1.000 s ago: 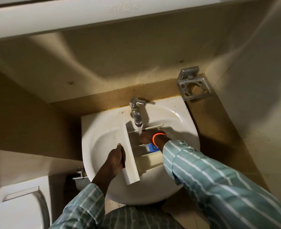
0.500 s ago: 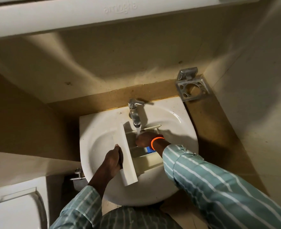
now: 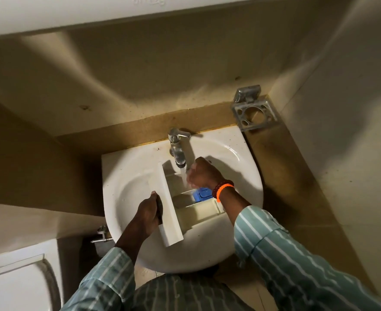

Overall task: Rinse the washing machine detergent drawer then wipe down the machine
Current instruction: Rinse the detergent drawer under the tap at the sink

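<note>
The white detergent drawer lies in the white basin, its front panel to the left and a blue insert in a middle compartment. My left hand grips the front panel's handle side. Water runs from the chrome tap into the drawer's far compartment. My right hand, with an orange band at the wrist, is in that stream over the far compartment, its fingers curled; whether they hold the drawer's edge is hidden.
A metal toothbrush holder is fixed to the wall right of the basin. A white toilet lid sits at the lower left. A white shelf edge overhangs the top. A valve sticks out under the basin's left side.
My right hand has moved up from the middle compartments into the far end of the drawer under the water. The blue insert is now uncovered. My left hand keeps its grip.
</note>
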